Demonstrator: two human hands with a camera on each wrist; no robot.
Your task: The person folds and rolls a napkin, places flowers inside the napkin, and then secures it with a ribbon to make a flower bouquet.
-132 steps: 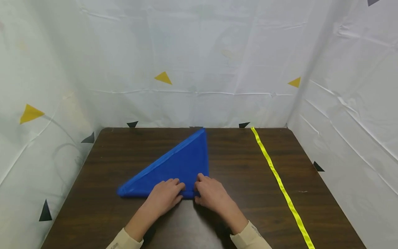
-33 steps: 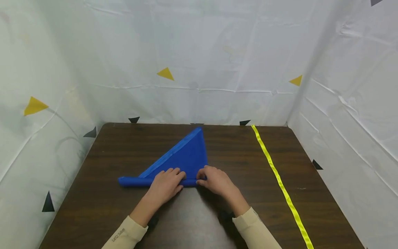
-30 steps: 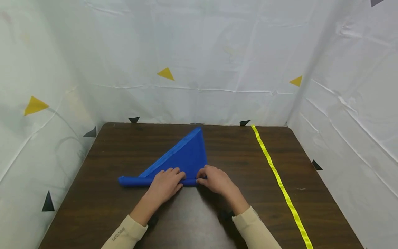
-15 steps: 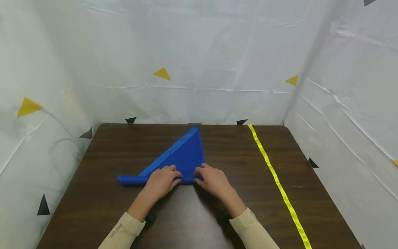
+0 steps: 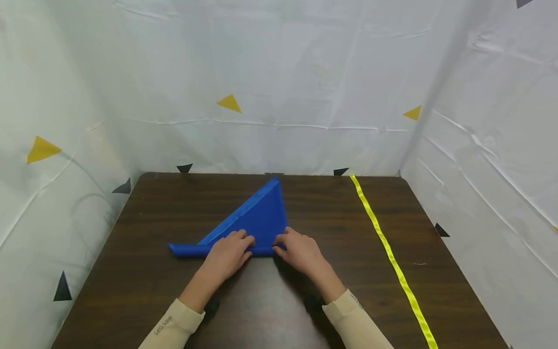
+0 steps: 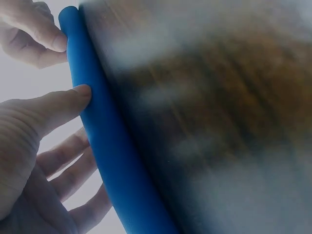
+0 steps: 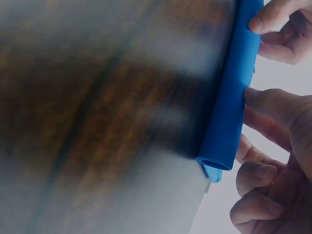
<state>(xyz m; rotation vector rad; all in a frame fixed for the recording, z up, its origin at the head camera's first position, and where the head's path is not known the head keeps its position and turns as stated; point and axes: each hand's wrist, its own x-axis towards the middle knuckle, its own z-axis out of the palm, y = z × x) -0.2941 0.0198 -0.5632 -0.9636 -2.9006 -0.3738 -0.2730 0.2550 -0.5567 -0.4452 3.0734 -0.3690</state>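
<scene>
A blue cloth [image 5: 263, 220] lies on the table as a triangle, its peak near the far edge. Its near side is wound into a roll [image 5: 189, 250] that sticks out past the slanted edge at the left. My left hand [image 5: 226, 254] holds the middle of this roll, thumb on the near side and fingers over the far side. Close by at the right end, my right hand [image 5: 301, 249] pinches the roll the same way. In the right wrist view the tube's hollow end [image 7: 217, 165] shows, with a small flap of cloth below it.
A long yellow ribbon [image 5: 383, 240] runs down the right side of the dark wooden table [image 5: 370, 300], from the far edge toward the front. White sheeting [image 5: 279, 72] with yellow and black triangle marks encloses the back and both sides.
The cloth's near edge, nearly flat at first, has been wound into a thicker roll away from the body. Both hands moved slightly farther with it, and the flat triangle shrank. The ribbon stayed put.
</scene>
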